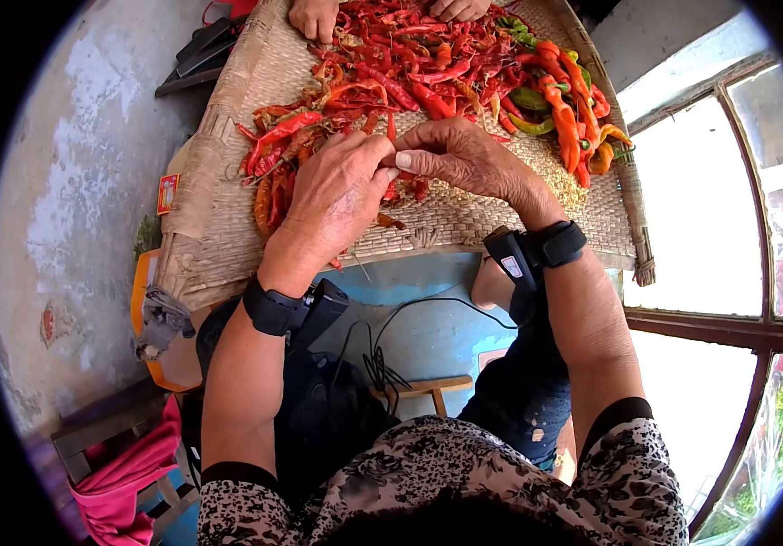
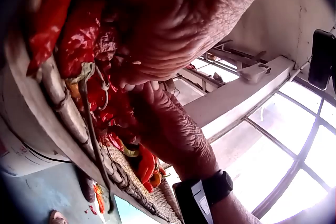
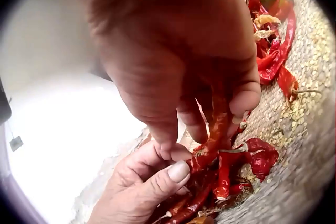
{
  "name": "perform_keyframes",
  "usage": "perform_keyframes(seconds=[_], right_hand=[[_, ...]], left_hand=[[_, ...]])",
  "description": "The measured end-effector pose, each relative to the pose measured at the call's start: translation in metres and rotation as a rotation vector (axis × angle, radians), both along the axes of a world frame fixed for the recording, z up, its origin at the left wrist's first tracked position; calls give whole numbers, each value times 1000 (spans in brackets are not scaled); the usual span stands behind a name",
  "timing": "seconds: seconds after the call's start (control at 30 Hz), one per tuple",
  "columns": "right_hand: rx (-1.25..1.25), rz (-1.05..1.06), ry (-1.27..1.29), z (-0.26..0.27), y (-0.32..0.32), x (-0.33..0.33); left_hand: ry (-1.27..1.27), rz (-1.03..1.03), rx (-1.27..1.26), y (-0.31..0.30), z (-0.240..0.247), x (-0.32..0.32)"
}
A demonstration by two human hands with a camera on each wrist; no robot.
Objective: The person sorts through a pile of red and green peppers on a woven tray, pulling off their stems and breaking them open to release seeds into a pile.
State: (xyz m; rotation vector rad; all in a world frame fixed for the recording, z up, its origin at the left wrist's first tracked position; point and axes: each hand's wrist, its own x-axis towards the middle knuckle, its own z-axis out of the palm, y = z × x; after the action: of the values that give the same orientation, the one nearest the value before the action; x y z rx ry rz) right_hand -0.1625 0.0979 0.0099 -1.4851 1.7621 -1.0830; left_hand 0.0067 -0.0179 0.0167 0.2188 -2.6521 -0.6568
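Both hands meet over a woven bamboo tray (image 1: 428,223), with a slender red chili pepper (image 3: 218,121) between them. My left hand (image 1: 341,187) pinches one end of this pepper, its thumb (image 3: 178,171) against the skin in the right wrist view. Curled round the upper part are the fingers of my right hand (image 1: 473,159). Beneath and beyond the hands lies a heap of wrinkled red chilies (image 1: 410,68). In the left wrist view, red peppers (image 2: 81,40) with dry stems lie beside the left hand, which hides the pinched pepper there.
Another person's hands (image 1: 316,16) reach in at the tray's far edge. Plump orange-red peppers (image 1: 566,114) and a few green ones lie at the right, beside scattered pale seeds (image 1: 560,182). A wall (image 1: 82,200) stands left, a window (image 1: 701,209) right.
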Motion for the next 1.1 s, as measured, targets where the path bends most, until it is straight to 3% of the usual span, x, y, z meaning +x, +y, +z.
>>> perform_keyframes(seconds=[0.03,0.2,0.3,0.4,0.47,0.6,0.67,0.77,0.83,0.87,0.93,0.97,1.0,1.07,1.1], right_hand=[[98,109,-11,3,1,2],[138,82,158,2,4,8],[188,70,181,8,7,7],[92,30,-39,8,9,-4],[103,-108,-214,19,11,-10],[19,-165,-371,17,10,-12],[10,-141,-437,15,9,-10],[-17,-138,-513,14,6,-9],[-58,-282,-245,13,3,-24],[-287,-388,-421,3,-1,-34],[-342,-707,366,-6,1,-58],[-516,-815,955,-16,0,-66],[-517,-815,956,-14,2,-63],[-174,-415,697,-4,10,-41],[4,-270,390,-1,11,-28]], left_hand=[[-2,19,10,0,0,0],[-2,5,36,-2,2,-1],[27,15,177,-1,2,-4],[83,140,183,-2,-2,-5],[181,168,169,-5,-4,-5],[192,178,134,-6,-6,-3],[93,154,310,-3,-2,-1],[101,142,292,-3,-3,-3],[80,138,282,-4,-3,-3],[61,134,271,-4,-3,-3],[68,127,234,-4,-6,-3],[75,119,196,-3,-6,-3],[77,119,195,-3,-6,-3],[89,120,200,-3,-4,-3],[87,121,200,-4,-3,-3]])
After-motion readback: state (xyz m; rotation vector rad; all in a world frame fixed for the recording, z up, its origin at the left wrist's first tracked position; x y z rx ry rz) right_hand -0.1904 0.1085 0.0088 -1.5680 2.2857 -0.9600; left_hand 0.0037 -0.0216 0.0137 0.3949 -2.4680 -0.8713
